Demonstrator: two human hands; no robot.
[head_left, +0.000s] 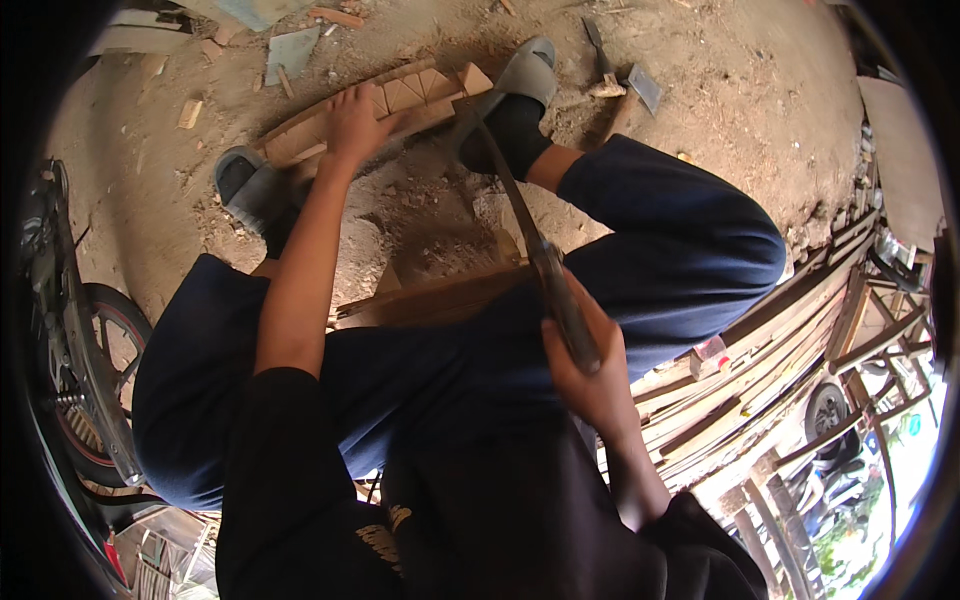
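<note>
The person squats on the sandy dirt ground, knees wide in dark blue trousers. A stack of long pale wooden slats lies at about four o'clock from the middle of the view. A red-rimmed motorbike wheel stands at nine o'clock.

The long notched strip of light brown wood lies on the ground at twelve o'clock, between the two grey slippers. One slipper seems to press on its right end.

The left hand lies flat on top of the strip, fingers spread, pushing it down. It does not wrap around it.

The right hand is closed tight around the dark handle of the long thin metal hand saw. The blade runs from five o'clock up to the strip, just right of the left hand.

I think the saw could jump out of its cut and hit the left fingers, because they are so near the blade. The strip could slide on the loose sand if the foot lets go. The blade also passes just beside the right leg.

A small hammer and a flat metal trowel lie at one o'clock.
</note>
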